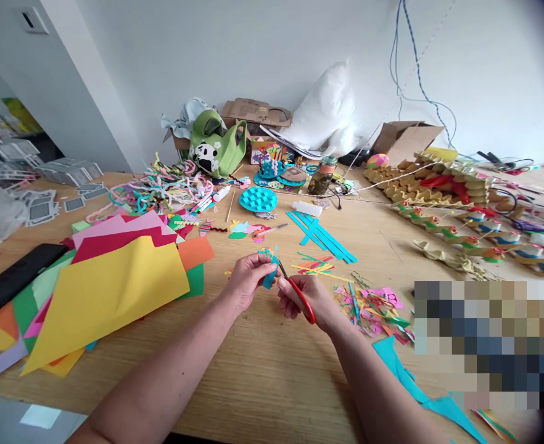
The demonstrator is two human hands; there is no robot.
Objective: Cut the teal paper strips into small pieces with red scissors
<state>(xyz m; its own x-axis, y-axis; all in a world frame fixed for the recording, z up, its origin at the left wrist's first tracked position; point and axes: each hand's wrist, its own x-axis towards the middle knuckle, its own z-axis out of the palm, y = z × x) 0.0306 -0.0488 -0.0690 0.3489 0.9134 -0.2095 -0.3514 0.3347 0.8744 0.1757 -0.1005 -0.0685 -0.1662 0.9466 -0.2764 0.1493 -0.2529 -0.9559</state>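
Observation:
My left hand (251, 279) pinches a small blue paper piece (269, 280) above the middle of the wooden table. Bits of yellow and blue paper show at the top of that piece. In my right hand (305, 296) is a pair of scissors (302, 297) with red handles, its blades pointing up and left at the edge of the blue piece. Whether the blades touch the paper I cannot tell. Thin coloured paper strips (316, 265) lie just beyond my right hand, and longer blue paper strips (321, 235) lie farther back.
Coloured paper sheets (119, 290) are stacked at the left, beside a black phone-like object (17, 274). Paper scraps (374, 308) and blue offcuts (406, 376) lie at the right. Behind are a blue bumpy disc (258, 200), a white bottle (306, 208), pipe cleaners (161, 188) and egg cartons (420, 182).

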